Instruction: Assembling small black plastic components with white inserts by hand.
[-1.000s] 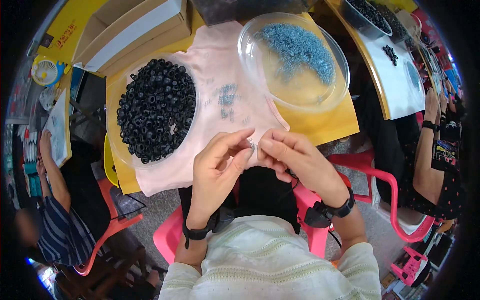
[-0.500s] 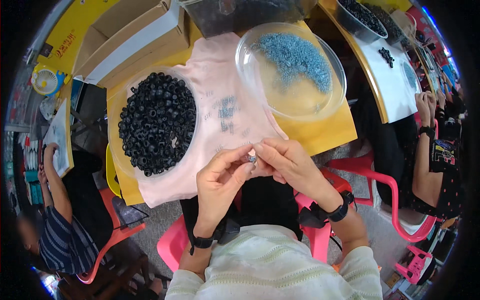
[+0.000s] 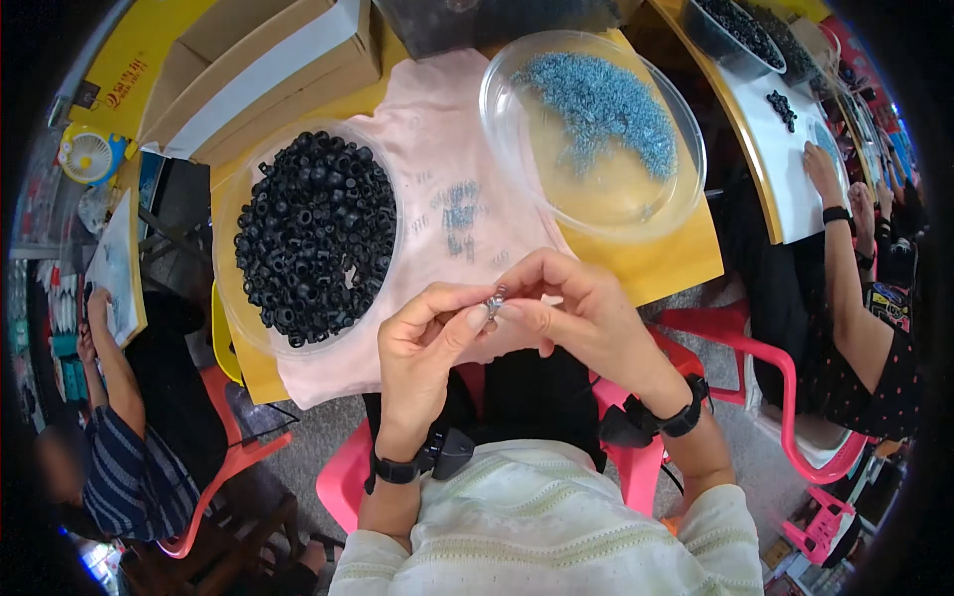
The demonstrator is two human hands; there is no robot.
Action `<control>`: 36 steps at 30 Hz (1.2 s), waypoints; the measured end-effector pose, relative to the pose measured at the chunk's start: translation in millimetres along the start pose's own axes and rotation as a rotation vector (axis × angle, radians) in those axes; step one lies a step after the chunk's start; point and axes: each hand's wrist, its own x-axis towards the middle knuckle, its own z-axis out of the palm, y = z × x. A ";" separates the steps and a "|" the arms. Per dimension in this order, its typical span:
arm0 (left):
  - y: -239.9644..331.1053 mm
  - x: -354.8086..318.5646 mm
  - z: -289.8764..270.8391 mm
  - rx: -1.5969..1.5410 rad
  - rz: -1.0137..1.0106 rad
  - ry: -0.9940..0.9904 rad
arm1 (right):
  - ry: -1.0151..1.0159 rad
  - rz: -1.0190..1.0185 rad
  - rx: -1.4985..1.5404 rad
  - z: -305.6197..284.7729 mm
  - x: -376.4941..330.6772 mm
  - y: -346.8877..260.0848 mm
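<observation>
My left hand [image 3: 422, 343] and my right hand [image 3: 596, 313] meet above the near edge of a pink cloth [image 3: 437, 109]. Pinched between both sets of fingertips is a small silvery metal spring [image 3: 496, 302], partly covered by the thumbs. Left of my hands, a round clear tub [image 3: 225, 288] holds a heap of small hollow black plastic pieces [image 3: 318, 238]. Another round clear tub [image 3: 547, 214], farther right, holds many tiny bluish-silver springs [image 3: 606, 109]. Several small springs [image 3: 460, 214] also lie scattered on the cloth.
An open cardboard box [image 3: 278, 84] stands at the far left of the yellow table [image 3: 676, 258], and a dark bin [image 3: 507, 22] at its far edge. People work at side tables on both sides. A pink chair [image 3: 790, 397] stands to the right.
My fingertips have drawn closer together around the small metal piece, with the right hand's fingers now more bent. At the right-hand table, a person's arm has reached farther over the white surface.
</observation>
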 end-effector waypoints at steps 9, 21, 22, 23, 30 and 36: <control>1.6 2.6 2.2 0.064 0.044 0.032 | 0.044 0.041 0.036 5.4 4.0 1.4; 7.6 3.2 7.3 0.053 0.038 0.080 | -0.019 -0.007 0.033 8.8 -0.7 -0.1; 8.0 2.4 6.7 0.096 0.052 0.058 | -0.035 -0.004 0.006 8.4 -1.6 -0.6; 8.7 1.5 5.3 0.140 0.065 0.036 | -0.051 -0.001 -0.020 7.1 -2.2 -1.1; 11.1 -5.2 1.4 0.113 0.063 0.008 | -0.041 0.008 -0.074 3.4 -4.9 -4.9; 4.2 -7.8 7.5 0.330 0.243 0.093 | 0.054 -0.025 0.002 7.8 -6.4 2.9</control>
